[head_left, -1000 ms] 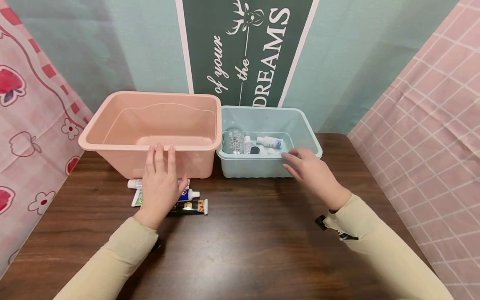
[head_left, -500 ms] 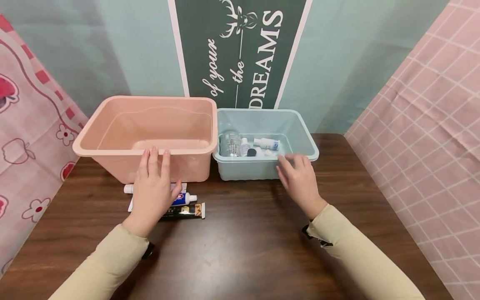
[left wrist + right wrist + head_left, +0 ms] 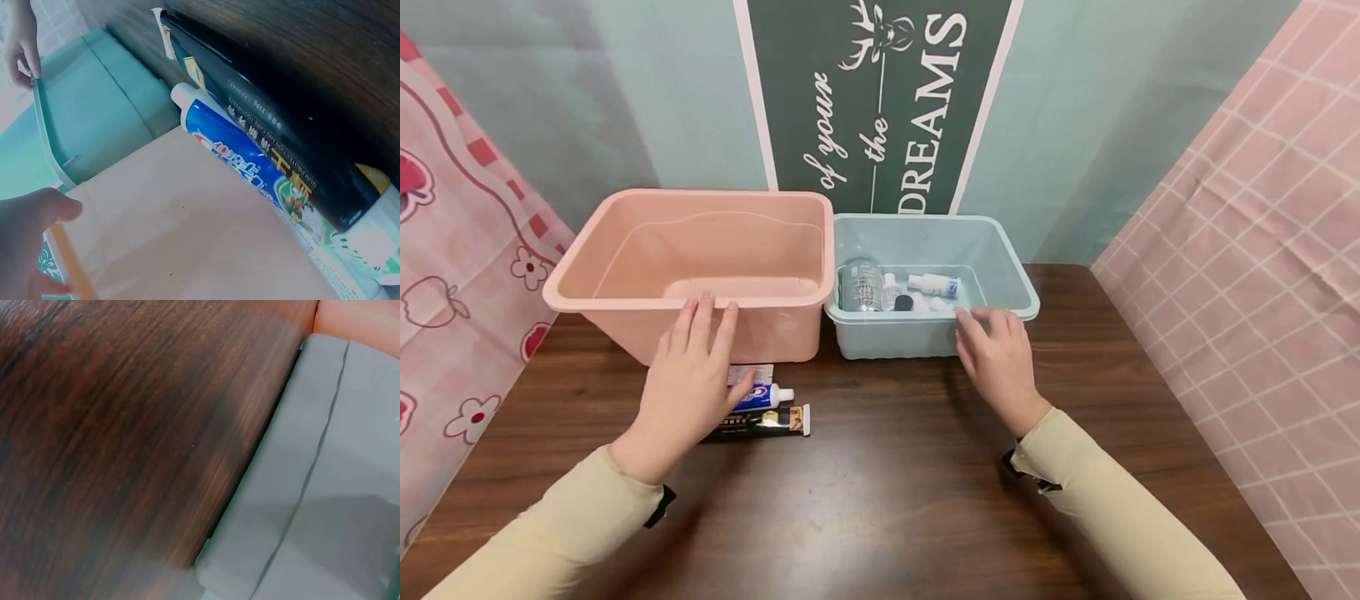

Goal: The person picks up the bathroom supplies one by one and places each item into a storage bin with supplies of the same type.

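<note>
My left hand (image 3: 688, 375) rests on the front rim of a pink plastic bin (image 3: 775, 333), its fingers straight and its thumb to the right. The inside of that bin shows bare. Under this hand lie a black toothpaste tube (image 3: 269, 119), a blue toothpaste tube (image 3: 228, 140) and paler tubes, partly hidden in the head view. My right hand (image 3: 1000, 362) grips the front rim of a blue plastic bin (image 3: 895, 337) near its right corner, with bent fingers on the rim and the thumb in front.
Inside the blue bin lie a clear bottle (image 3: 861, 287), a white tube (image 3: 934, 286) and several small bottles. Both bins stand side by side at the back of the dark wooden table (image 3: 865, 500). A printed cloth (image 3: 700, 100) hangs behind them; a pink grid cloth (image 3: 1240, 250) borders the right.
My left wrist has shifted left and down, its fingertips staying at the pink rim. My right hand has drawn slightly inward and lower at the blue rim. Both bins stay in place.
</note>
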### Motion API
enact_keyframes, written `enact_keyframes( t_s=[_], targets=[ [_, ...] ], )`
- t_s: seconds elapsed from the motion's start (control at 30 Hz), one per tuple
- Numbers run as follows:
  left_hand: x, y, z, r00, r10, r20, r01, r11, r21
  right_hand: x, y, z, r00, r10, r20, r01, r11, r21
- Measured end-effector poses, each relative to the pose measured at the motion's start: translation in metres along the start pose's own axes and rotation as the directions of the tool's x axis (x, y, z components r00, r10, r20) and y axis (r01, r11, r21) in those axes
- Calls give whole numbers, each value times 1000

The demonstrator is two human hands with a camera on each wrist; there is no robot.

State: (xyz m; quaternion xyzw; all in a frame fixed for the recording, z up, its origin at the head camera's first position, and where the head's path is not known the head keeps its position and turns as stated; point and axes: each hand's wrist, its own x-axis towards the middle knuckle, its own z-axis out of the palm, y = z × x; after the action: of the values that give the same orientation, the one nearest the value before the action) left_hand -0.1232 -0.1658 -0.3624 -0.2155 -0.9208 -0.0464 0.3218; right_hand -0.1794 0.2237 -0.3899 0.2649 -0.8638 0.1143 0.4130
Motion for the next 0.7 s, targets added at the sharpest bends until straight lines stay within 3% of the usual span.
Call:
enact_keyframes(
  t_s=[0.3, 0.7],
  targets=[
    [1, -6, -14, 997, 64, 44, -63, 998, -22, 0, 0, 2, 999, 23, -37, -23, 1000, 6],
    [-12, -9, -12, 980, 200, -2, -200, 976, -90, 0, 1, 6, 999, 41, -36, -40, 999, 18]
  ],
)
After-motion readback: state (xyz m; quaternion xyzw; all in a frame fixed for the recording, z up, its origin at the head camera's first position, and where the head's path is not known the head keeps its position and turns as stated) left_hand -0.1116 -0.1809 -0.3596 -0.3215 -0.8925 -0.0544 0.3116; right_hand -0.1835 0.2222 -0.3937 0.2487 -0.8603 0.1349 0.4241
